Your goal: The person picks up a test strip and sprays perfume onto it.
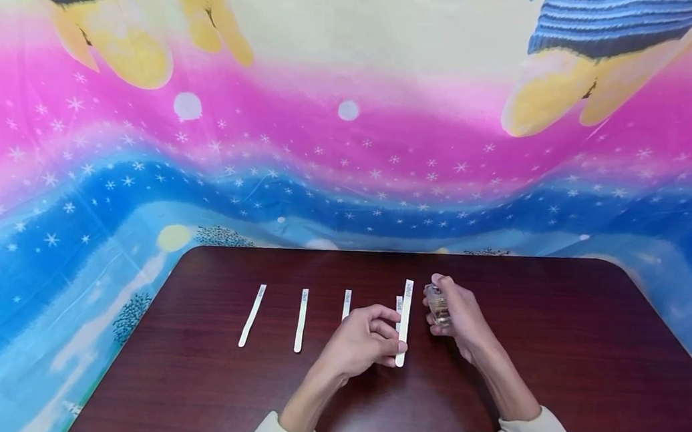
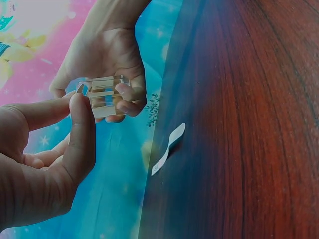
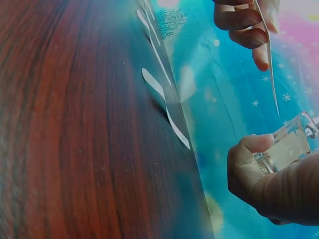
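Our left hand [image 1: 361, 341] pinches a white strip [image 1: 406, 307] near its rounded end — its long axis pointing away from us, just left of the clear bottle [image 1: 439, 309] and apart from it — while our right hand [image 1: 464, 312] grips that bottle.

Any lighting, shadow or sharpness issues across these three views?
Head: brightest, with faint sheen on the table; lettering on the upright strip is too small to read. Left wrist: dimmer, dark shadow beside the lone lying strip. Right wrist: also dimmer, with shadow beside the nearest lying strip.
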Demonstrator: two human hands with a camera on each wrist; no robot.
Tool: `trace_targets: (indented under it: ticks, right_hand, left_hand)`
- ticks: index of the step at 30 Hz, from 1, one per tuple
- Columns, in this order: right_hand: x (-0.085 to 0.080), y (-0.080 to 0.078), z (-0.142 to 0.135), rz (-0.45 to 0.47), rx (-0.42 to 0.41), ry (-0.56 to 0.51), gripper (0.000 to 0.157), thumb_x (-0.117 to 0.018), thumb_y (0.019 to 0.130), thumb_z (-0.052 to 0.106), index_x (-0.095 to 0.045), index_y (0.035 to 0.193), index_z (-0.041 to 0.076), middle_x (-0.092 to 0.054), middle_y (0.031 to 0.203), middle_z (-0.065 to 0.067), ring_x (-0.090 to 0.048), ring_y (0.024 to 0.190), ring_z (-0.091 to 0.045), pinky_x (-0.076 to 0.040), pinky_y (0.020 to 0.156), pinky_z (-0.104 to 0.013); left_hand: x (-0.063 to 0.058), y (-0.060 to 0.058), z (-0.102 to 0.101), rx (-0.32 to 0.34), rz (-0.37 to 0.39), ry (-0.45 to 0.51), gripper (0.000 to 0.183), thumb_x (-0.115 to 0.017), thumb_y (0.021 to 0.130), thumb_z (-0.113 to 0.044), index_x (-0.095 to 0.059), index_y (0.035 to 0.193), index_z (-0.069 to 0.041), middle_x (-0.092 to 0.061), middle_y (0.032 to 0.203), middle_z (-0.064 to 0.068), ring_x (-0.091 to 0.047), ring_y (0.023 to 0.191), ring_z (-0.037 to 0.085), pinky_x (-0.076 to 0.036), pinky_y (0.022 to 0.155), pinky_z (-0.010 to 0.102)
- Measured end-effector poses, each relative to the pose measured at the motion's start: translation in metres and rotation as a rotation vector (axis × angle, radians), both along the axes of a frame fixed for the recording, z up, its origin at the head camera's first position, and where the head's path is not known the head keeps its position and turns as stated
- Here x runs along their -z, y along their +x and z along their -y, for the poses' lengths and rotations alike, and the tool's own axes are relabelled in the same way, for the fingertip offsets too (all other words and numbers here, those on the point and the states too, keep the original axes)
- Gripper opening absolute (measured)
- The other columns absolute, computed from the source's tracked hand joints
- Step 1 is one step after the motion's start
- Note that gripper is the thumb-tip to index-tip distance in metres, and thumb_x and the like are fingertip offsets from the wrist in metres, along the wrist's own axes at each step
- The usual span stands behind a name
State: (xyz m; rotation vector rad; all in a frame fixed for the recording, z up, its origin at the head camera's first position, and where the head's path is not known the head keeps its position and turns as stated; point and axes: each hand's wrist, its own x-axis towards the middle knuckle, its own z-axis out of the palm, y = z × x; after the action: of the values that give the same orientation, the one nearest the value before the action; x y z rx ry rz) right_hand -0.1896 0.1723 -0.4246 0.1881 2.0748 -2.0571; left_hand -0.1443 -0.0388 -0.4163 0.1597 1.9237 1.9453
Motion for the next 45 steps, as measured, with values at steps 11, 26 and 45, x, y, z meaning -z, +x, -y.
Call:
trace_targets:
  ticks: [11, 26, 45]
  right_hand:
    - [-0.006, 0.003, -0.008, -0.026, -0.142, -0.205, 0.049, -0.03, 0.111, 0.05, -0.055, 0.106, 0.008, -0.059, 0.094, -0.001, -0.059, 0.069, -0.012, -0.05, 0.059, -0.023]
    - [-0.009, 0.005, -0.022, -0.074, -0.278, -0.34, 0.053, -0.026, 0.113, 0.051, -0.061, 0.102, 0.013, -0.066, 0.093, 0.002, -0.064, 0.07, -0.012, -0.053, 0.059, -0.021]
    - [-0.014, 0.014, -0.034, -0.023, -0.257, -0.285, 0.05, -0.028, 0.114, 0.05, -0.059, 0.108, 0.011, -0.067, 0.098, 0.001, -0.065, 0.075, -0.013, -0.057, 0.065, -0.023]
  left_hand:
    - [0.002, -0.002, 0.011, 0.013, -0.013, -0.037, 0.04, -0.077, 0.09, 0.007, -0.065, 0.129, 0.004, -0.069, 0.086, 0.005, -0.068, 0.068, 0.013, -0.068, 0.066, 0.032]
    - [0.003, -0.006, 0.028, 0.039, -0.035, -0.049, 0.039, -0.077, 0.092, 0.004, -0.066, 0.129, 0.004, -0.072, 0.088, 0.004, -0.07, 0.072, 0.013, -0.067, 0.067, 0.029]
    - [0.01, -0.009, 0.064, 0.031, -0.049, -0.083, 0.042, -0.072, 0.093, 0.007, -0.062, 0.133, 0.007, -0.069, 0.09, 0.003, -0.068, 0.073, 0.013, -0.067, 0.069, 0.029]
